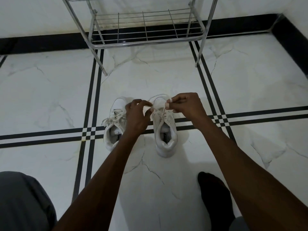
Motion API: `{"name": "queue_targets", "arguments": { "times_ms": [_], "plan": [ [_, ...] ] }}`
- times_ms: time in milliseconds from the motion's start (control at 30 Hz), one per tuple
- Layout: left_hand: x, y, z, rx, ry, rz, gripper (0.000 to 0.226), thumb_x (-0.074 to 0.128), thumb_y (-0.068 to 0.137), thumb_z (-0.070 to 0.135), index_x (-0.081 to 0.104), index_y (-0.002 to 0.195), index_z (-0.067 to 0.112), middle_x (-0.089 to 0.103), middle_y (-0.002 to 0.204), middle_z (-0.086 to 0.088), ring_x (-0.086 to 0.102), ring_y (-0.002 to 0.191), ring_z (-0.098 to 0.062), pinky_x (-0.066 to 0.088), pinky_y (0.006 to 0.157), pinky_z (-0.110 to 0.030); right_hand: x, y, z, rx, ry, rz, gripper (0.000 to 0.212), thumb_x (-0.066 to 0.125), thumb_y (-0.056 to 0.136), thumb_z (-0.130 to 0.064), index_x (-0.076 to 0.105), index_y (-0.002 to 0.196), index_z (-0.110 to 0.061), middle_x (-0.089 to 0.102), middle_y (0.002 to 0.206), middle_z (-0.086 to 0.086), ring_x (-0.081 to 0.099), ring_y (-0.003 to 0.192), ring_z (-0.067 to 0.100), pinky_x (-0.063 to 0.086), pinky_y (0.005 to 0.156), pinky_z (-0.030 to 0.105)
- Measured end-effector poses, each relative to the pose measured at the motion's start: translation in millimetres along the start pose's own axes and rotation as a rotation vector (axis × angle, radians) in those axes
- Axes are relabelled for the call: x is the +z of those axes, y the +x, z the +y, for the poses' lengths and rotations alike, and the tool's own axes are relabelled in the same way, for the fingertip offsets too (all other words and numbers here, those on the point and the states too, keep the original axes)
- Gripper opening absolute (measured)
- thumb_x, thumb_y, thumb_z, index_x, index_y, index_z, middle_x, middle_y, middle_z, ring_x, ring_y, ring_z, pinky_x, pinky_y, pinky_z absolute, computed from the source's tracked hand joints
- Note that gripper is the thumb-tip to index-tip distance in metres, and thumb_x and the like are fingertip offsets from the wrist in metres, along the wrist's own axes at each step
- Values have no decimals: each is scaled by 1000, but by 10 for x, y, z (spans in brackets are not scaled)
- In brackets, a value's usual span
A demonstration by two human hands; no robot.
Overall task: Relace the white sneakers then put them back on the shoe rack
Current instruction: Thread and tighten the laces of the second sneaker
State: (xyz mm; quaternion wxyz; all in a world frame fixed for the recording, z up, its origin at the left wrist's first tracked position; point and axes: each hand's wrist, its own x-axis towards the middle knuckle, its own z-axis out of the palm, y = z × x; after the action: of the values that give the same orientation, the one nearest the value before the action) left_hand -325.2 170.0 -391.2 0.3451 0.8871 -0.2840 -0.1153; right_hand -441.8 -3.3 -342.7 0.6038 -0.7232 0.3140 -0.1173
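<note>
Both grips are closed on the lace (159,99) of the right-hand sneaker (165,129). On the left hand (137,116), thumb and forefinger are pinched shut on the lace just above the shoe's eyelets. On the right hand (187,105), the fingers are curled tight, with a turn of white lace wrapped around the forefinger; a loop of lace arches between the two hands over the toe of that shoe.

Two white sneakers stand side by side on the floor (50,90), toes pointing toward the shoe rack (146,29), heels toward the person. The left-hand sneaker (115,122) is partly hidden behind the left wrist; its laces lie loose and spread across the tongue, and neither hand touches it. The two shoes are near each other but apart.

One shoe rack of chromed metal stands beyond the sneakers, against the wall, well apart from them. Its lowest wire shelf holds nothing.

The floor is white marble tile crossed by black double stripes; one stripe pair runs under both sneakers. A foot in a dark sock (215,197) rests on the floor at lower right, and a grey trouser knee (23,200) shows at lower left.
</note>
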Motion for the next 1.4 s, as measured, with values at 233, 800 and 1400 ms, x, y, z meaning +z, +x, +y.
{"name": "queue_targets", "arguments": {
  "times_ms": [233,800,1400],
  "plan": [
    [-410,-39,142,-165,-290,32,45,38,109,39,67,95,8,58,119,-14,43,126,-36,36,107,-49,8,-41,-53,138,177,-64,29,81,82,-16,73,99,6,79,95,17,78,87,25,61,75,33],
    [-166,-173,119,96,342,153,21,63,99,22,70,117,12,63,132,-14,46,130,-39,42,105,-50,-105,-29,440,188,-445,197,47,75,84,-45,71,89,2,75,86,16,71,82,28,54,70,33],
    [266,-254,66,-224,-230,-163,17,72,87,20,62,91,32,72,85,5,72,88,-25,62,78,-57,-6,-62,559,98,-420,-94,14,63,96,-19,70,100,-7,74,92,7,66,80,17,52,67,24]
  ]
}}
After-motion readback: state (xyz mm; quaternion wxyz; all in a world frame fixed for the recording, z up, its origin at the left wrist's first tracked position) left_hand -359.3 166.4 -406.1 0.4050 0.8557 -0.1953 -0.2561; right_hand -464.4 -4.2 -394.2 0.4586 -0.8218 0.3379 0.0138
